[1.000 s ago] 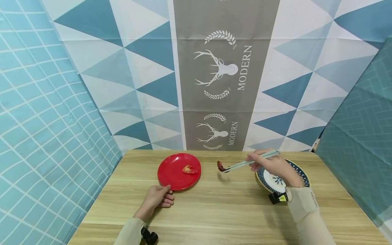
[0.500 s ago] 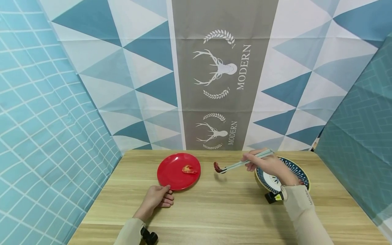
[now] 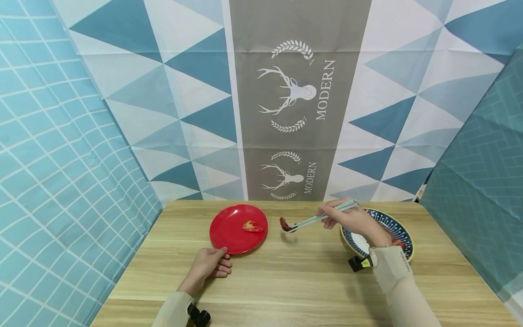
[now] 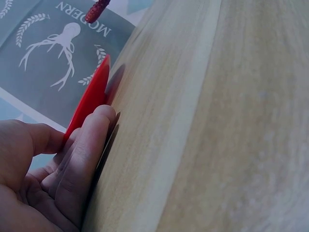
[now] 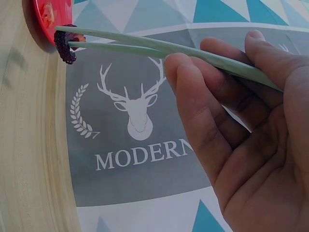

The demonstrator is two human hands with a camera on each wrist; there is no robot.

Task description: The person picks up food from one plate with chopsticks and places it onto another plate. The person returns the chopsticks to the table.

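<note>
On red plate (image 3: 227, 232), orange morsel (image 3: 252, 226).

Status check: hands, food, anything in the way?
Left hand pinches red plate. Right hand holds chopsticks. Dark red food piece at their tips, above table. Nothing seen between food and plate.

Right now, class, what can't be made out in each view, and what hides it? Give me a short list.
- Head: part of the patterned bowl's inside, covered by the right hand and wrist.
- Left wrist: the red plate's top surface, seen nearly edge-on; the dark red piece's upper end, cut off by the top edge.
- Right wrist: the chopsticks' rear ends, hidden by the right hand; much of the red plate, cut off by the top edge.
</note>
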